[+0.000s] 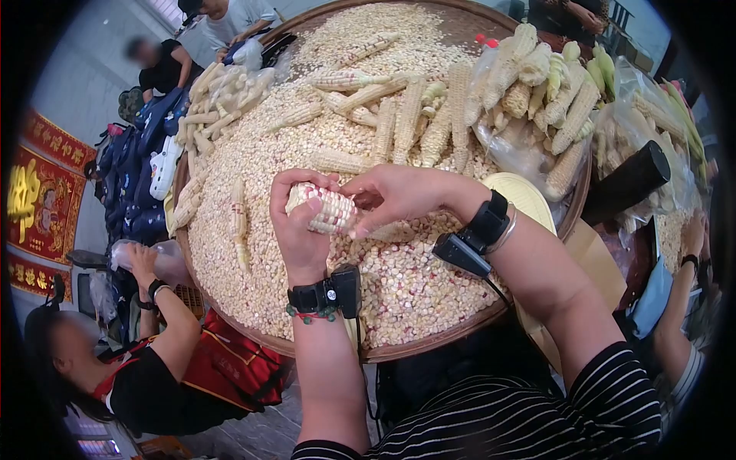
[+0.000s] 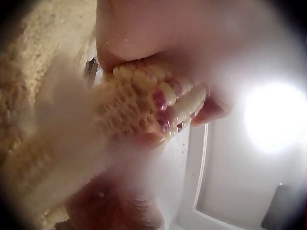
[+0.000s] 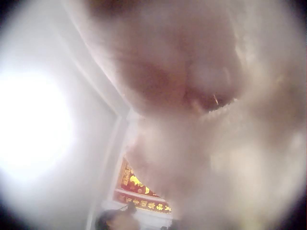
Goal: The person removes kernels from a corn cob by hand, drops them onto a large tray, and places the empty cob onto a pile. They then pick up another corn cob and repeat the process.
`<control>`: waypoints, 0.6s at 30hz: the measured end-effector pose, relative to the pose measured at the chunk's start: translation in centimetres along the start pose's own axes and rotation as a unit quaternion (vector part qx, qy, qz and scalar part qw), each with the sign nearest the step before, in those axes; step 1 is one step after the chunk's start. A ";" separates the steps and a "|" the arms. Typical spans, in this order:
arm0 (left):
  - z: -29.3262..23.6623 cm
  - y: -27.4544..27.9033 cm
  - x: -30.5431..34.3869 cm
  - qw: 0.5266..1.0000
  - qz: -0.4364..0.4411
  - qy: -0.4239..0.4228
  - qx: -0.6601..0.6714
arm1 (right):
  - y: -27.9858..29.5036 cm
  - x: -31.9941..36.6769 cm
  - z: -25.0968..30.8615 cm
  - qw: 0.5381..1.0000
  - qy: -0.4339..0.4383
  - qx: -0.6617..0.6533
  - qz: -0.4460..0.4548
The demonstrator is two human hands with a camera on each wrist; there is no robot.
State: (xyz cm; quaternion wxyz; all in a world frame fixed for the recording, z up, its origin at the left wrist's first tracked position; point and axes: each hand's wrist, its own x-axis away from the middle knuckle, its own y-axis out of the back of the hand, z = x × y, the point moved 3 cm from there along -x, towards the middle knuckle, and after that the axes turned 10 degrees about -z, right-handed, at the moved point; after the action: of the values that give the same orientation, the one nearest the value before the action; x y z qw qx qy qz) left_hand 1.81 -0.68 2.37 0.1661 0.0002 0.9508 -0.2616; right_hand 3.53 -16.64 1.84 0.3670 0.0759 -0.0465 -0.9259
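My left hand point(image 1: 295, 218) grips a short ear of corn point(image 1: 330, 211) with white and dark red kernels, thumb across its near side. At the ear's right end my right hand point(image 1: 402, 195) closes in, thumb and fingers pinching about that end. In the left wrist view the ear point(image 2: 168, 103) shows a stripped, honeycombed end point(image 2: 122, 108) beside rows of kernels. A pale bare cob point(image 2: 53, 163) passes blurred in front of the right hand point(image 2: 120, 206); I cannot tell whether that hand holds it. The right wrist view is mostly blurred skin.
A wide round tray point(image 1: 414, 353) holds loose kernels point(image 1: 268, 291) and stripped cobs point(image 1: 410, 119). More cobs point(image 1: 521, 73) are heaped at the back right in plastic bags. A yellow round lid point(image 1: 521, 195) and a black cylinder point(image 1: 629, 182) stand right. Another person point(image 1: 153, 330) sits at left.
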 end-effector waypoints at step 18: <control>-0.2 -0.5 0.2 0.999 0.043 -0.025 0.001 | 0.8 -0.2 -0.6 1.000 -0.025 0.008 -0.001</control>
State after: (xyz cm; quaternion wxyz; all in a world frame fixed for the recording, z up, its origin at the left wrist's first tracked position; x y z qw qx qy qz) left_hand 1.48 -1.01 2.65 0.2010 0.0345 0.9451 -0.2553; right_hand 4.27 -17.10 1.37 0.3646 0.0552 -0.0631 -0.9274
